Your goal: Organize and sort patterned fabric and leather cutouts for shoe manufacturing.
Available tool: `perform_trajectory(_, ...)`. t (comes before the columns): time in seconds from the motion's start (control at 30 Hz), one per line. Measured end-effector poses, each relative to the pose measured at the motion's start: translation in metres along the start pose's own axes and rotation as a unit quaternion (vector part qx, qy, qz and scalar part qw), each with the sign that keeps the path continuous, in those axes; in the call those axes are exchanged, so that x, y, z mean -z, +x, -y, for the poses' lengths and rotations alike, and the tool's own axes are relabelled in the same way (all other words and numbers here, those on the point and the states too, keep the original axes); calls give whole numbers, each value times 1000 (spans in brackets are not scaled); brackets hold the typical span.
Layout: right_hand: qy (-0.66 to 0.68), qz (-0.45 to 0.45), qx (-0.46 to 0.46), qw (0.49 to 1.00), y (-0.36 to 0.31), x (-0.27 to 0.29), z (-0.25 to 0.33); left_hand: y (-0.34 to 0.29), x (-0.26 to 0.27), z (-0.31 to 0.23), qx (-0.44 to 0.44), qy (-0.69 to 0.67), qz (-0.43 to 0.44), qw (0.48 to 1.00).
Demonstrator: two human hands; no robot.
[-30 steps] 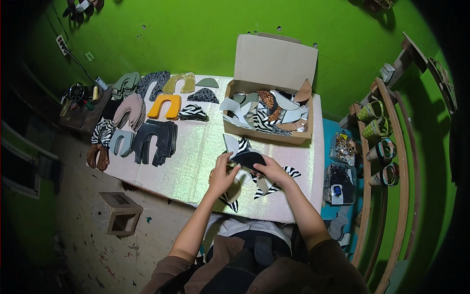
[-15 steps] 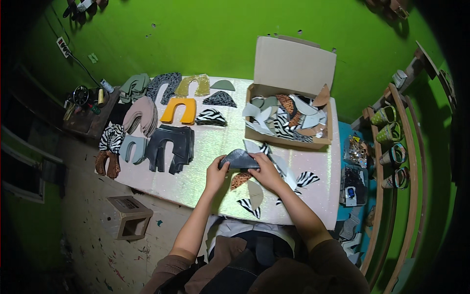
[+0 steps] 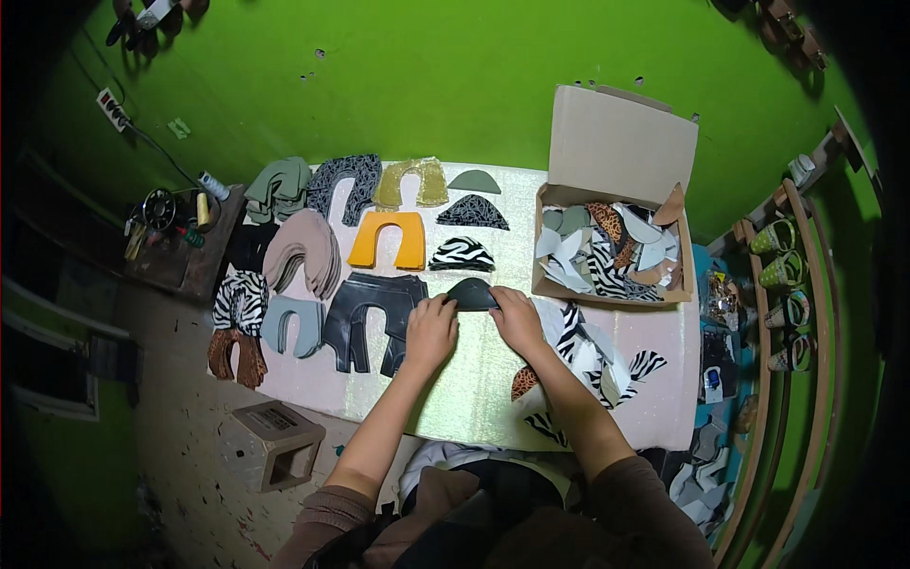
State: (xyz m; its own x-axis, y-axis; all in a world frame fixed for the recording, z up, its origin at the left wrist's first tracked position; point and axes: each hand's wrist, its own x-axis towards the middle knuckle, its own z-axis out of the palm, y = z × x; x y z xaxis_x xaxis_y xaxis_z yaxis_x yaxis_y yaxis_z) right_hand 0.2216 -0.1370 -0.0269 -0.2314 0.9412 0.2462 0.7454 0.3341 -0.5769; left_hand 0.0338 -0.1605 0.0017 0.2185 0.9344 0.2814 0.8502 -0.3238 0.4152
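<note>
Between my two hands a black half-moon piece (image 3: 471, 296), of a leather-like material, lies at or just over the table. My left hand (image 3: 432, 332) grips its left end, and my right hand (image 3: 518, 322) holds its right end, fingers closed on it. Just beyond it sits a stack of zebra-striped half-moons (image 3: 462, 253). Farther back are grey-and-black patterned half-moons (image 3: 474, 212) and a green half-moon (image 3: 475, 181). Left of my left hand lie black U-shaped pieces (image 3: 349, 327), with orange U-shaped pieces (image 3: 389, 240) behind them.
More U-shaped stacks, among them beige pieces (image 3: 301, 248), fill the table's left. An open cardboard box (image 3: 616, 293) of offcuts stands at the back right; loose zebra scraps (image 3: 647, 364) lie by my right forearm. A wooden rack (image 3: 825, 398) with sandals stands far right.
My hands have carried the black half-moon piece left and away from me, from beside the loose scraps to just below the zebra-striped stack. The whole view has shifted somewhat.
</note>
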Motion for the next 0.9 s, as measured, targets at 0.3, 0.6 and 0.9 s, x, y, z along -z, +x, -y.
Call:
perform_trajectory(0.3, -64, -50, -16, 997, 0, -18, 3, -3, -24, 16, -79, 80, 40, 993)
perform_trajectory(0.6, -121, -31, -29, 992, -10, -28, 16, -11, -36, 22, -85, 113, 105, 984)
perform_trajectory(0.9, -125, 87, -17, 988, -26, -22, 16, -23, -44, 8, -52, 137, 85, 986)
